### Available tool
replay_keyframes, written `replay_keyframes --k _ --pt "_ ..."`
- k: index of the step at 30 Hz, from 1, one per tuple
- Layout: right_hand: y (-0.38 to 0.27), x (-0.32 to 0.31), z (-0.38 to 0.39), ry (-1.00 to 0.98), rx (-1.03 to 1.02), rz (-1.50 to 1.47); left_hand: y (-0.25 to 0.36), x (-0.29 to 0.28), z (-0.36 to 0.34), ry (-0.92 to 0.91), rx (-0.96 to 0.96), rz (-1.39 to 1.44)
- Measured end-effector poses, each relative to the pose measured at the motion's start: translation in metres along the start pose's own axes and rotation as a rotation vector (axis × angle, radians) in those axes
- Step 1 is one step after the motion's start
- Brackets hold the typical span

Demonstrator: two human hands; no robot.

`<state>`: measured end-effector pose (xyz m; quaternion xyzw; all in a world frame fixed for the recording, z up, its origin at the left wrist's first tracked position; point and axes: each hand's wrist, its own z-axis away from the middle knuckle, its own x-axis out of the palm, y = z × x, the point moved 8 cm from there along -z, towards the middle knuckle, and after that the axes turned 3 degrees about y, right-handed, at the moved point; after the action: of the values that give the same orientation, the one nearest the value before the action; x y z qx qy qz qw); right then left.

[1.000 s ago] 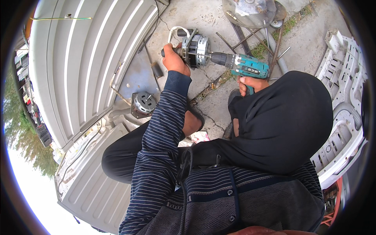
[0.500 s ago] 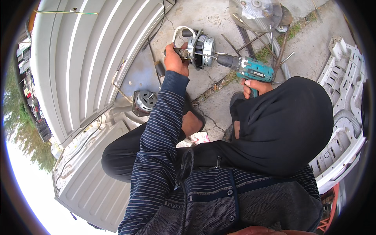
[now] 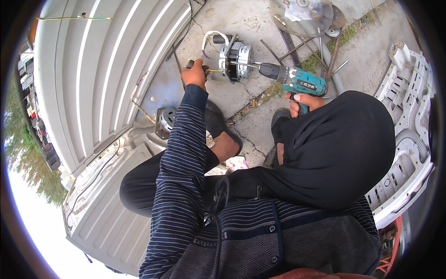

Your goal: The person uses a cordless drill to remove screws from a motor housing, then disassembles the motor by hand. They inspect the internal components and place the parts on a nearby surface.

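Note:
My left hand (image 3: 195,75) is closed around a dark, handle-like piece (image 3: 189,64), its kind mostly hidden by the fingers. A thin yellowish line runs from this hand to the electric motor (image 3: 241,59); I cannot tell if it is a shaft or a wire. The motor lies on the concrete, with a white-sleeved cable (image 3: 206,37) looping off its upper left. My right hand (image 3: 304,102) grips the handle of a teal and black cordless drill (image 3: 304,83). Its long bit (image 3: 248,64) points left, alongside or into the motor's body.
A ribbed, pale metal panel (image 3: 107,60) stands at the left. Beside my left sleeve lies a second motor (image 3: 166,120). Metal bars (image 3: 290,46) and a clear round cover (image 3: 302,14) lie beyond the drill, near a grey corrugated hose (image 3: 337,76). A white perforated frame (image 3: 404,93) is at the right.
My left hand has moved left, away from the motor, with the dark piece in it. The motor has shifted slightly left. The drill stays nearly in place.

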<state>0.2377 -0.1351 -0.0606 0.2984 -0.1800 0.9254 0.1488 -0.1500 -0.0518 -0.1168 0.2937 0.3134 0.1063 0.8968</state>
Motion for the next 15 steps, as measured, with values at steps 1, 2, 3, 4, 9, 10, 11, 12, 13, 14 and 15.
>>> replay_keyframes --k 1,2,3,4,9,10,11,12,13,14,15 --pt "-0.001 0.001 0.001 -0.014 -0.011 0.007 0.005 -0.007 0.0 0.075 0.101 -0.164" --pt "-0.001 0.001 0.001 -0.011 0.001 -0.006 0.011 -0.012 0.001 0.143 0.211 -0.327" --pt "0.0 0.001 0.002 -0.008 0.014 -0.02 0.019 -0.016 0.006 0.211 0.321 -0.49" --pt "0.002 0.0 0.002 -0.005 0.026 -0.034 0.024 -0.019 0.009 0.262 0.368 -0.676" --pt "-0.012 0.006 0.001 0.003 -0.012 0.037 0.075 -0.051 0.026 0.203 0.659 -0.748" --pt "-0.022 0.014 0.001 -0.005 -0.038 0.089 0.084 -0.06 0.024 0.099 0.654 -0.744" --pt "-0.038 0.025 0.001 -0.03 -0.1 0.181 0.097 -0.07 0.023 -0.005 0.69 -0.794" --pt "-0.055 0.041 0.001 -0.052 -0.16 0.277 0.107 -0.085 0.023 -0.134 0.72 -0.849" --pt "-0.076 0.062 0.004 -0.085 -0.235 0.386 0.117 -0.102 0.022 -0.238 0.747 -0.888" --pt "-0.097 0.085 0.007 -0.1 -0.3 0.52 0.124 -0.123 0.022 -0.345 0.771 -0.93" --pt "-0.116 0.112 0.01 -0.123 -0.362 0.656 0.127 -0.149 0.02 -0.378 0.781 -0.996"
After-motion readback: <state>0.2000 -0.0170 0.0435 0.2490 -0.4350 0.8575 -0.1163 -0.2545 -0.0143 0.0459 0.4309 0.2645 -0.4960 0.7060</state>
